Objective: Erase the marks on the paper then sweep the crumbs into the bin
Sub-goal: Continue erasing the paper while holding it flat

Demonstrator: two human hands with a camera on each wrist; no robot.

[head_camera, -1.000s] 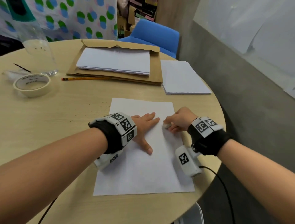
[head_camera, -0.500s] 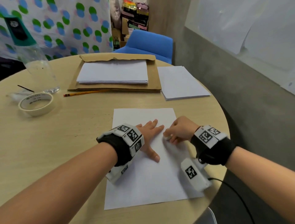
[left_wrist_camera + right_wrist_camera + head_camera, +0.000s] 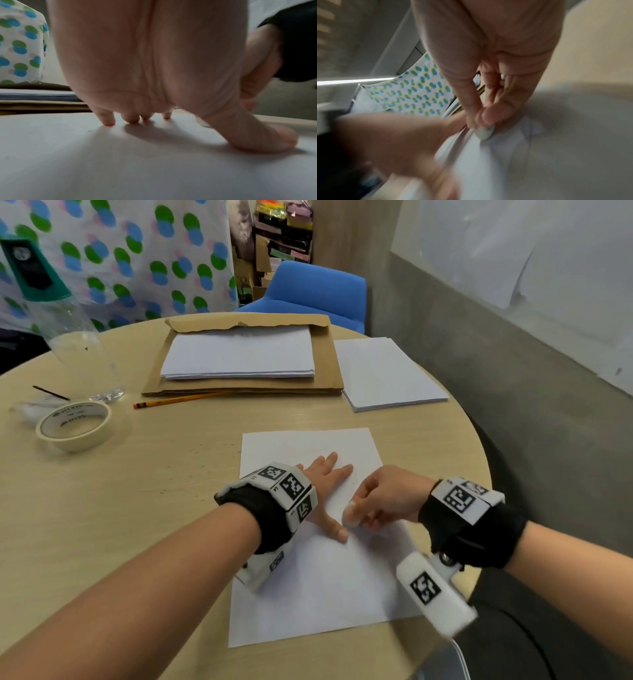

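Erasing now on the round desk (image 3: pixel 144 508): I pin the paper (image 3: pixel 318 587) with my left hand (image 3: pixel 325 484), fingers flat and spread, while my right hand (image 3: pixel 383 498) pinches the white eraser (image 3: pixel 350 515). Best: short strokes away from the pinning hand, light pressure, so nothing creases. No bin in view.

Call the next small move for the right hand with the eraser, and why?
Probably keep rubbing in short strokes where it is. The right hand pinches the white eraser against the sheet of paper just beside the left hand's thumb, and the left hand presses the sheet flat. No crumb pile or bin shows, so sweeping seems premature.
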